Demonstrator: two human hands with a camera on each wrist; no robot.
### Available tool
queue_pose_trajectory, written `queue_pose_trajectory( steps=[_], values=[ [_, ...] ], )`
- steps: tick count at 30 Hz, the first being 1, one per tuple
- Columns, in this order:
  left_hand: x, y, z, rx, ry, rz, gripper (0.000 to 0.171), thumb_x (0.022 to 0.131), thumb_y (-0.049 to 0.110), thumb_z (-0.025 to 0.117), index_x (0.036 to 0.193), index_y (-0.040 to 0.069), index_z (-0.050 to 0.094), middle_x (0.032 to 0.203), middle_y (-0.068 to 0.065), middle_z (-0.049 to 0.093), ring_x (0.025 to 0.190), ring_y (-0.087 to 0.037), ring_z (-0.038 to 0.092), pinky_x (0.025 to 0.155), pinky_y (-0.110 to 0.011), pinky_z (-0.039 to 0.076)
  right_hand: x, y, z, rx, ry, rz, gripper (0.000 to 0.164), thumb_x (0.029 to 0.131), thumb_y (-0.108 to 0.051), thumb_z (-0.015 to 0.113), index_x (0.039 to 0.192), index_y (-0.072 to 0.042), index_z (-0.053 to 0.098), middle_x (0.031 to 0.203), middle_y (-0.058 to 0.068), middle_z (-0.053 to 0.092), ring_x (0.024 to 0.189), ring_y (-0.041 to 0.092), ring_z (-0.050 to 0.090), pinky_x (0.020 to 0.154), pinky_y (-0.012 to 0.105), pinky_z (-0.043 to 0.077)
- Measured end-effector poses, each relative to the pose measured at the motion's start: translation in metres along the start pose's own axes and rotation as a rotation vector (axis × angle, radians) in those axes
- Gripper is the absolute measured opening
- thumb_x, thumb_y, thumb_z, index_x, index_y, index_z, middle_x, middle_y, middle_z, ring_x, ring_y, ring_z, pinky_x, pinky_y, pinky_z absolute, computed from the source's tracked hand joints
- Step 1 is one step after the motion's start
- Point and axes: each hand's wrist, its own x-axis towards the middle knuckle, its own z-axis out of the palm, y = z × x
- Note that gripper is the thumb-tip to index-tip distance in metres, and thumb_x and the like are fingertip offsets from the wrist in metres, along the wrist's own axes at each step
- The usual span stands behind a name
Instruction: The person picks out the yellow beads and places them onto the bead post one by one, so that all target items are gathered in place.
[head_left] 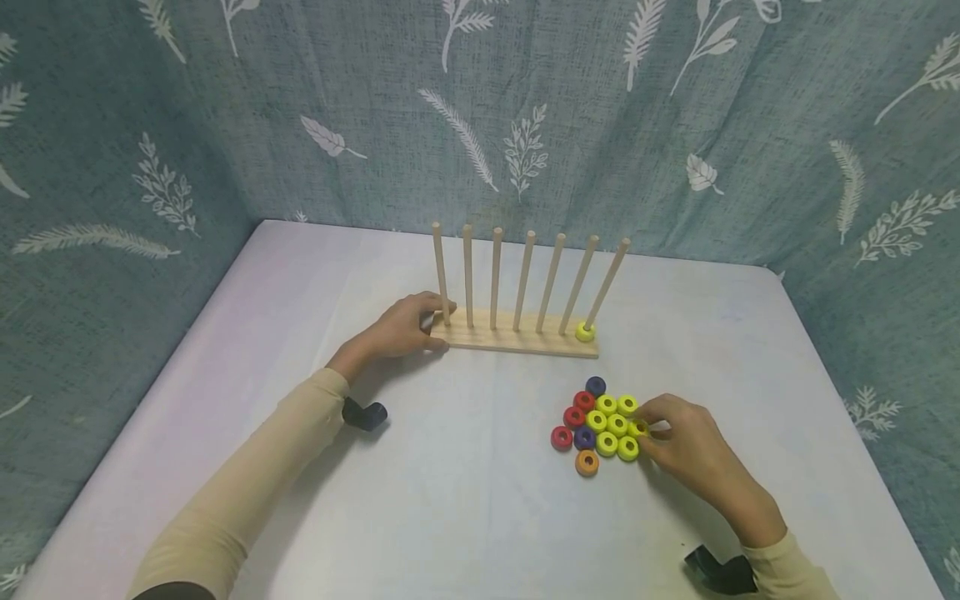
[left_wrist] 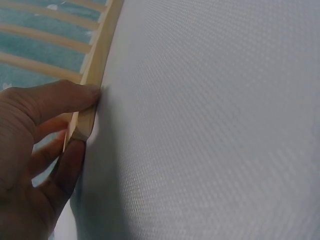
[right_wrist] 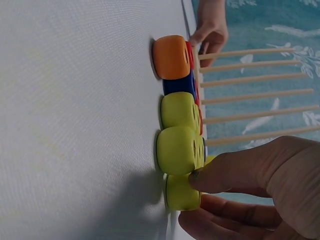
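Note:
A wooden stand (head_left: 517,340) with a row of several upright pegs (head_left: 496,279) sits mid-table. My left hand (head_left: 401,327) grips its left end, thumb along the front edge and fingers behind, as the left wrist view also shows. One yellow bead (head_left: 586,332) is at the foot of the rightmost peg. In front of the stand, to the right, my right hand (head_left: 697,454) pinches a yellow bead (right_wrist: 181,192) between thumb and fingers at the right side of a bead cluster. That bead still touches or nearly touches its neighbours.
The cluster has several other yellow beads (head_left: 617,425), three red beads (head_left: 574,417), two dark blue beads (head_left: 585,437) and an orange bead (head_left: 587,463) at the front. A white cloth (head_left: 450,500) covers the table. Leaf-patterned teal curtains (head_left: 375,150) stand behind and at both sides.

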Motion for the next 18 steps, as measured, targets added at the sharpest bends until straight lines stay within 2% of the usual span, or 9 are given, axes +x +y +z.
queue_pose_trajectory(
  steps=[7,18],
  values=[
    [-0.0009,0.0003,0.0003,-0.001,-0.002,0.001,0.062,0.079,0.014,0.086,0.136,0.01,0.062,0.14,-0.009,0.056,0.135,-0.032,0.044,0.114,-0.05,0.032,-0.0003,-0.0014,0.0015,0.003,-0.02,0.008,0.028,0.071,0.012,0.077,0.097,0.003,0.072,0.098,0.012,0.07,0.091,0.031,0.069,0.07,0.034,0.061],
    [-0.0002,-0.0007,0.0009,-0.006,0.003,-0.008,0.062,0.078,0.013,0.086,0.135,0.01,0.062,0.14,-0.009,0.056,0.135,-0.033,0.045,0.113,-0.051,0.033,0.0017,0.0013,0.0062,-0.005,-0.012,-0.007,0.03,0.07,0.012,0.078,0.097,0.003,0.072,0.094,0.009,0.068,0.087,0.024,0.068,0.068,0.029,0.06]
  ],
)
